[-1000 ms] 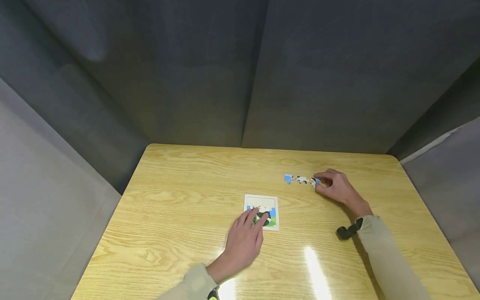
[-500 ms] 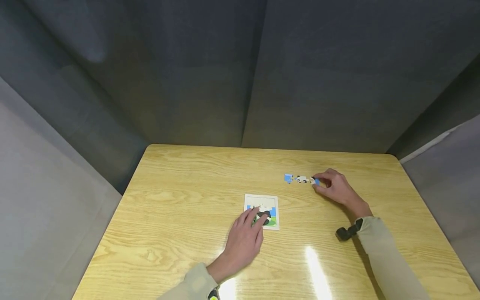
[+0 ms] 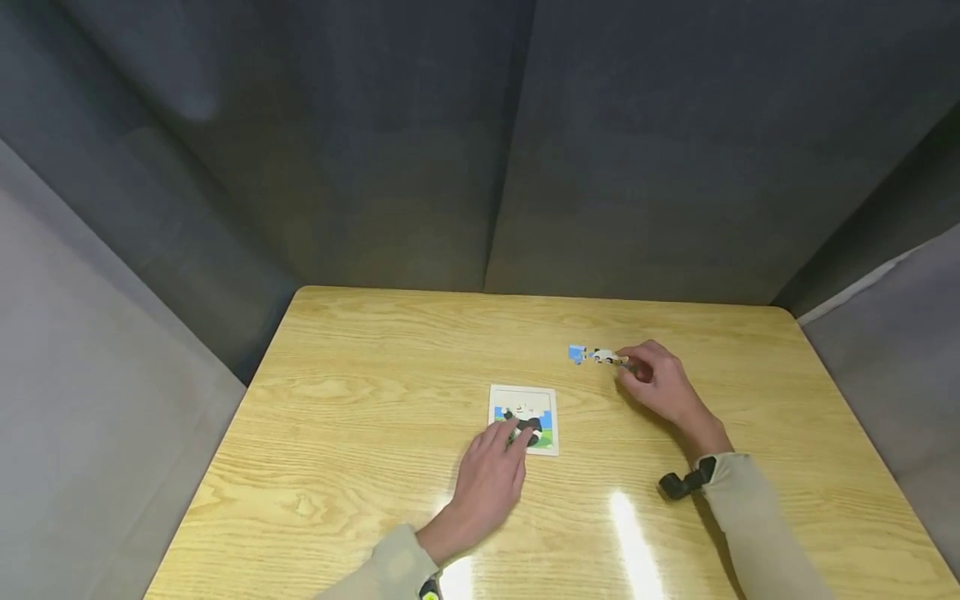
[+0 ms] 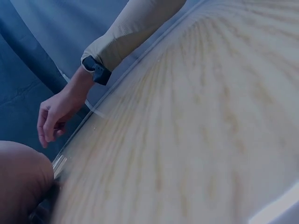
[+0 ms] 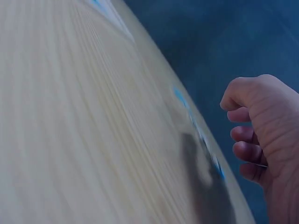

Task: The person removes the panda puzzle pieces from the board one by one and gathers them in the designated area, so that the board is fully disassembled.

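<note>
My left hand [image 3: 487,475] rests its fingertips on a square, white-framed panda puzzle [image 3: 524,396], covering its lower left part. White fills the upper part inside the frame; panda, blue and green show below. Farther right, my right hand [image 3: 663,387] pinches a small jigsaw piece [image 3: 622,362] between thumb and fingertips. That piece looks tilted, and the fingers hide part of it. Left of it lie a white-and-black jigsaw piece [image 3: 603,356] and a blue jigsaw piece [image 3: 577,354]. In the right wrist view, the right hand [image 5: 271,135] has curled fingers above the table's edge.
The wooden table [image 3: 360,400] has a bright reflection near its front. Dark fabric panels [image 3: 375,167] stand behind it, with paler panels at the sides. Each wrist wears a dark strapped device, such as the right wrist device [image 3: 686,482].
My right hand has shifted slightly left and nearer, and the rightmost jigsaw piece has tipped up at its fingertips. My left hand stays on the puzzle.
</note>
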Demonstrator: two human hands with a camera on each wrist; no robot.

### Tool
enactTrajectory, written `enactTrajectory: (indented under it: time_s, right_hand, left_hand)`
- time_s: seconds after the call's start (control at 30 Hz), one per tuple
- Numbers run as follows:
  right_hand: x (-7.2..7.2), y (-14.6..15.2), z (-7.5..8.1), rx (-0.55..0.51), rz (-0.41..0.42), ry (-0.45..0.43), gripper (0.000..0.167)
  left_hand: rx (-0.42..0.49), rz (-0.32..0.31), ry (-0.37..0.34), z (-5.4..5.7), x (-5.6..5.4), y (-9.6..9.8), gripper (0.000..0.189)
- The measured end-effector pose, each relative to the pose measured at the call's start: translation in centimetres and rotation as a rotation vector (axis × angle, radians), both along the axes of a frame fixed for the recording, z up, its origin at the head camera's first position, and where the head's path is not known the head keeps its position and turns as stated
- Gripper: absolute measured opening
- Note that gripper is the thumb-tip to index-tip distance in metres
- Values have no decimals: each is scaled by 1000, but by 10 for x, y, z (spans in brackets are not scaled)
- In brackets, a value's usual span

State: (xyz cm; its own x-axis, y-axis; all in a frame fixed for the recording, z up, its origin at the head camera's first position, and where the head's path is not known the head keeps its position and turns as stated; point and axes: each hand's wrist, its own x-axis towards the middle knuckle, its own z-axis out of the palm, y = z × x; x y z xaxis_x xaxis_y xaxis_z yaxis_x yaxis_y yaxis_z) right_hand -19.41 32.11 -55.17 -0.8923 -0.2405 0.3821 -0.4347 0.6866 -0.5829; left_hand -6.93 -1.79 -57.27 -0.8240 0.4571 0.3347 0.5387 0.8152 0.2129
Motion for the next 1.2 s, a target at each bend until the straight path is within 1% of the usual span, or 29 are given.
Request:
enactTrajectory:
  time_s: [0.1,0.2,0.3,0.43,0.53,0.6,0.73,0.9,1.1,1.2]
  right_hand:
    - [7,-23,9,-24,43,1,24]
    - [13,-50,15,-17,102,-9,22]
    - [20,-79,17,6,183,-60,24]
    - [27,-114,21,39,322,-159,28]
    - [27,-134,20,77,420,-208,29]
    - [26,-141,20,110,452,-227,29]
    - [24,-147,18,147,454,-278,30]
    - [24,-153,19,157,452,-344,31]
    - [25,-164,25,203,404,-397,31]
    - [23,-166,28,219,379,-428,31]
  left_hand:
    - [-14,-8,16,0,-1,0,39]
    - [-20,-5,27,0,-1,0,42]
    - [-46,-2,25,0,1,1,44]
    - [-111,-3,0,1,5,1,49]
    - [-148,1,-13,1,7,2,50]
    - [-159,6,-12,1,7,3,50]
    - [-172,11,6,-2,9,4,49]
    - [-202,13,78,-2,12,4,49]
    - [-240,15,136,-1,14,4,49]
    - [-233,20,159,-2,12,6,48]
